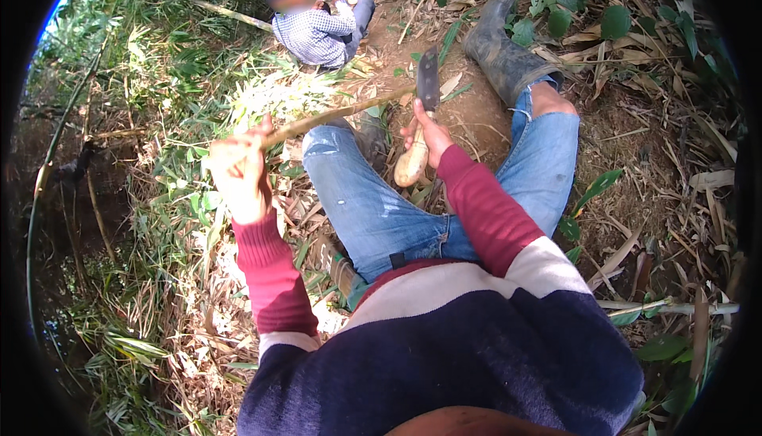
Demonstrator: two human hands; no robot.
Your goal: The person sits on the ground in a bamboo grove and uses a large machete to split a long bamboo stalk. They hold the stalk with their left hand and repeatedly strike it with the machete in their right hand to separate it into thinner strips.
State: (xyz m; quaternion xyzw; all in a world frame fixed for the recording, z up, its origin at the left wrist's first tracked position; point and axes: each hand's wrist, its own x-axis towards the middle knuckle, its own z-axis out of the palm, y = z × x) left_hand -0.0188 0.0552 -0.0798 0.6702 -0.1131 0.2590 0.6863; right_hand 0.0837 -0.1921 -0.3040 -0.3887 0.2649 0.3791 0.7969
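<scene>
My left hand [242, 172] is closed round the left end of a thin, yellowish-brown stick [337, 113] that looks like bamboo. It slants up to the right, above my left knee. My right hand [431, 136] grips a knife [428, 79] with a broad dark blade and a thick pale wooden handle. The blade points away from me, and the handle's rounded butt shows below my fingers. The stick's far end meets or passes by the base of the blade; whether they touch, I cannot tell.
My legs in blue jeans [373, 206] are spread, and a muddy rubber boot [504, 47] is on the right foot. Another person in a checked shirt [313, 37] sits ahead to the left. Dry leaves and green bamboo foliage [182, 63] surround me. A pale pole [675, 307] lies at right.
</scene>
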